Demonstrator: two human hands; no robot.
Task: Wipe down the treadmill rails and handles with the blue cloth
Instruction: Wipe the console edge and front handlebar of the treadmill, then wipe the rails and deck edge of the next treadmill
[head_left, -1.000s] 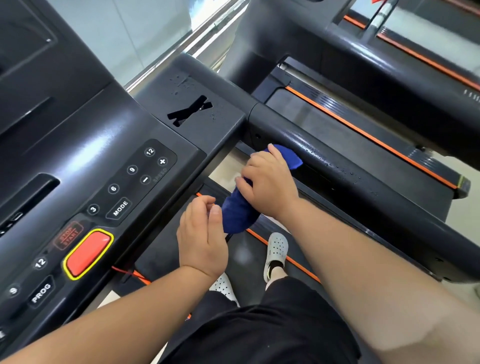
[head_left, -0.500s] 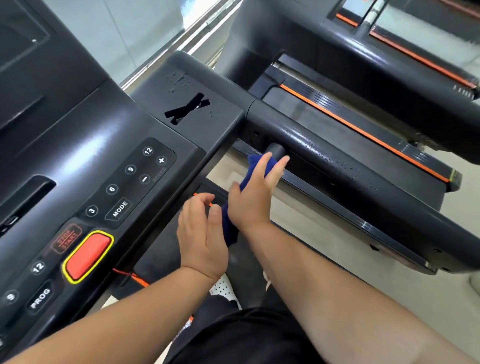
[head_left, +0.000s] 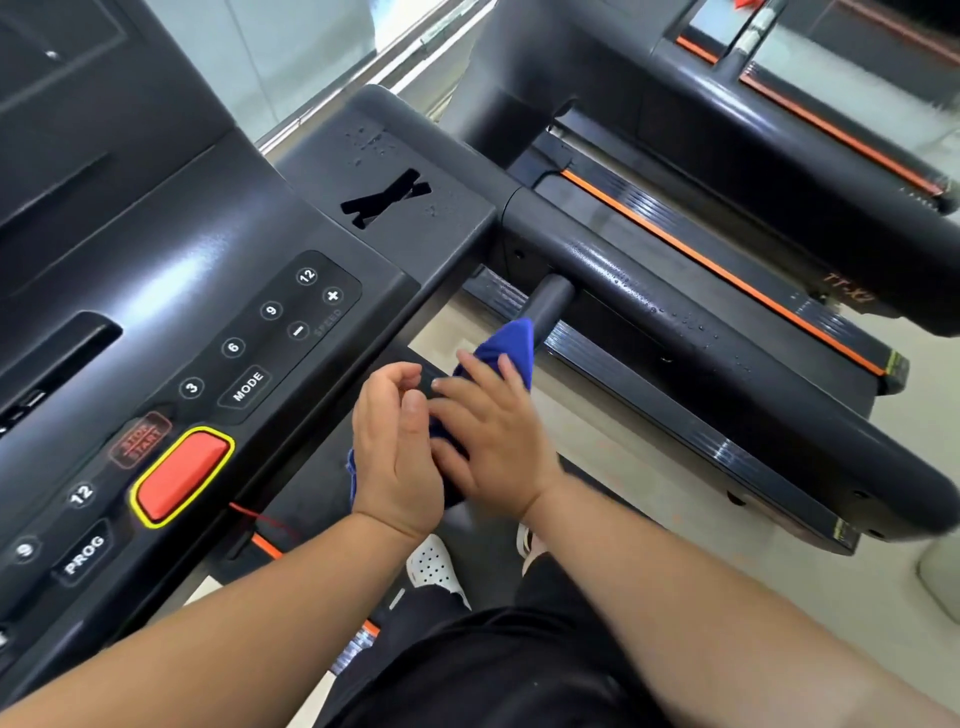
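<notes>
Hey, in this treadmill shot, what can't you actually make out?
Head view throughout.
- Blue cloth: mostly hidden under the left hand and right hand.
- Left hand's grip: its palm faces away.
- Short handle: lower end covered by the cloth.
- Orange lettering, far right: blurred.
- Console: cut off by the left edge.

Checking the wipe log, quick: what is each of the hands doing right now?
Left hand: fingers curled, blue cloth under it; grip cannot be told.
Right hand: open, straight fingers pressing the blue cloth.
</notes>
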